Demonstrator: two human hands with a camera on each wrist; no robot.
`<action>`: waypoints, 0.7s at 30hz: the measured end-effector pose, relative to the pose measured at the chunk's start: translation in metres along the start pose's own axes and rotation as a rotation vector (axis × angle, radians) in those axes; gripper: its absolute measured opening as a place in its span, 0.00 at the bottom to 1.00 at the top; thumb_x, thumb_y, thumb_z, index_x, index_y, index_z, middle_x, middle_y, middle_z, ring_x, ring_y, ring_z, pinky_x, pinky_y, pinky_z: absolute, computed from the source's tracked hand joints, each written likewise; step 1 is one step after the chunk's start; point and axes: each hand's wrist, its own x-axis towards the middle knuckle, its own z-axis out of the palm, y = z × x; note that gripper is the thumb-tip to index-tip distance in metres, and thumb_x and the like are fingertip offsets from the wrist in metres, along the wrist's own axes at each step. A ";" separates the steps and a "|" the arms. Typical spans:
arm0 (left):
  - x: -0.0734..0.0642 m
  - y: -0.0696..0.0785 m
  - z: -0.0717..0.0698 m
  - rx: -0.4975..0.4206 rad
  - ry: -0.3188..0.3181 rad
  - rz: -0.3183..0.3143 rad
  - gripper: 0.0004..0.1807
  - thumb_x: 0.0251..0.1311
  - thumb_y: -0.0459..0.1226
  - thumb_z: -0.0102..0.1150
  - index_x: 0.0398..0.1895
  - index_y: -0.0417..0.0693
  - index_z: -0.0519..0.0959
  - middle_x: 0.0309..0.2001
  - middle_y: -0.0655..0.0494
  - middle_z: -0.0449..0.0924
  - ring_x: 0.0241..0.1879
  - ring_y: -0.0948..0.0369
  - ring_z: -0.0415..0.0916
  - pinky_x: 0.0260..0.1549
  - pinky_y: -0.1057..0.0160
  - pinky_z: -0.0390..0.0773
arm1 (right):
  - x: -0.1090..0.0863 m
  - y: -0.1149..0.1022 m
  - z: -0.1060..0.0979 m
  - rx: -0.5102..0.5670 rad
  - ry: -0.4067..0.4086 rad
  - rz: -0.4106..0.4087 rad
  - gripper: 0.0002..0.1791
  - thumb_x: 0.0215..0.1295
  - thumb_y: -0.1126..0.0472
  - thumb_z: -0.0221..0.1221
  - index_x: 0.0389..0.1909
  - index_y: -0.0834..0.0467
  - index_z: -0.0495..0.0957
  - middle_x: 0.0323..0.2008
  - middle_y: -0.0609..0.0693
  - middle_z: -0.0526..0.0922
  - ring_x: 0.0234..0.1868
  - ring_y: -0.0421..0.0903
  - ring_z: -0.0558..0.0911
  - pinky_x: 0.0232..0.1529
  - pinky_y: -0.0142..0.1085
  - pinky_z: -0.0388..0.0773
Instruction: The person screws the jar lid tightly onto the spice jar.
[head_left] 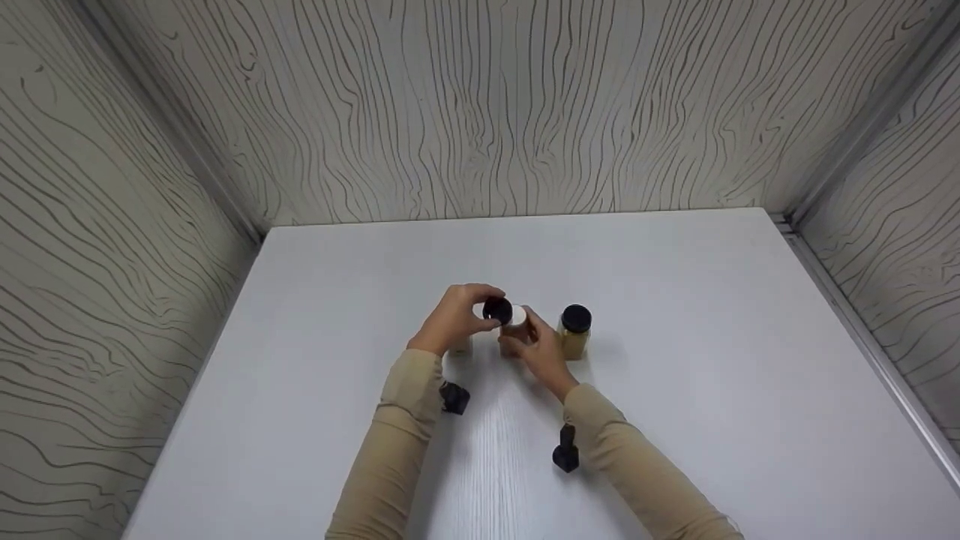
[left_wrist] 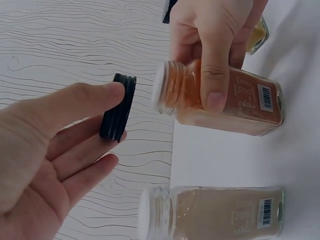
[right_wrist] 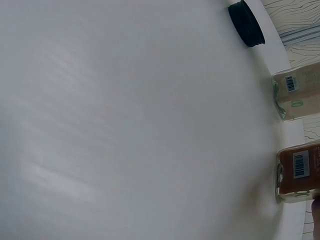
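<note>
The left hand (head_left: 452, 319) pinches a black cap (left_wrist: 118, 107) by its rim, thumb on one side and fingertips on the other, the gap no wider than the cap, with the lowest finger clear of it. The cap is held off the red jar (left_wrist: 245, 102), just beside its white top (left_wrist: 158, 87). The right hand (head_left: 545, 352) has its thumb and fingers closed round the upper body of the red jar, which is roughly upright over the white table (head_left: 675, 300); I cannot tell whether its base touches. A white barcode sticker (left_wrist: 265, 97) sits low on its glass, with pale lettering beside it too blurred to read, and the right wrist view catches a rounded green mark (right_wrist: 302, 193) near the base. The beige jar (left_wrist: 215, 215) stands upright just to the left, white-topped, with its own barcode sticker, faint print and a similar green mark. A second black cap, the loose cap (right_wrist: 246, 24), lies on the table beyond it. The yellow jar (head_left: 574, 343), black-capped, stands near the right hand; its label cannot be made out.
</note>
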 end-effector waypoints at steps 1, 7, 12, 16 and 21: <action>0.001 0.000 0.001 0.002 -0.003 -0.005 0.22 0.55 0.29 0.66 0.55 0.39 0.78 0.56 0.44 0.81 0.58 0.51 0.78 0.62 0.56 0.77 | 0.000 0.000 0.000 -0.006 0.001 0.002 0.30 0.57 0.62 0.67 0.61 0.61 0.72 0.55 0.59 0.81 0.54 0.48 0.79 0.59 0.36 0.78; 0.005 0.000 0.004 -0.006 -0.016 -0.031 0.22 0.55 0.28 0.65 0.56 0.40 0.78 0.57 0.45 0.80 0.59 0.52 0.78 0.63 0.57 0.76 | 0.000 -0.001 0.000 -0.020 0.004 0.017 0.29 0.57 0.61 0.68 0.60 0.59 0.73 0.53 0.57 0.82 0.49 0.40 0.77 0.56 0.31 0.78; 0.008 0.001 0.005 -0.003 -0.027 -0.033 0.22 0.55 0.28 0.65 0.56 0.41 0.78 0.57 0.45 0.80 0.60 0.53 0.77 0.64 0.57 0.76 | 0.001 0.001 0.001 -0.005 0.005 0.012 0.29 0.57 0.61 0.67 0.61 0.61 0.72 0.56 0.59 0.80 0.55 0.46 0.78 0.60 0.37 0.77; 0.011 0.003 0.007 0.007 -0.036 -0.028 0.22 0.56 0.29 0.64 0.56 0.41 0.78 0.57 0.45 0.80 0.60 0.53 0.77 0.64 0.56 0.76 | 0.001 0.001 0.001 0.003 0.005 0.009 0.31 0.58 0.63 0.66 0.63 0.65 0.70 0.60 0.63 0.77 0.61 0.56 0.76 0.64 0.46 0.75; 0.013 0.003 0.010 0.020 -0.042 -0.009 0.22 0.56 0.30 0.65 0.56 0.40 0.78 0.56 0.45 0.81 0.59 0.52 0.78 0.63 0.56 0.76 | -0.001 0.000 0.000 -0.020 0.011 0.000 0.33 0.59 0.65 0.65 0.65 0.70 0.66 0.62 0.68 0.74 0.63 0.61 0.75 0.63 0.52 0.75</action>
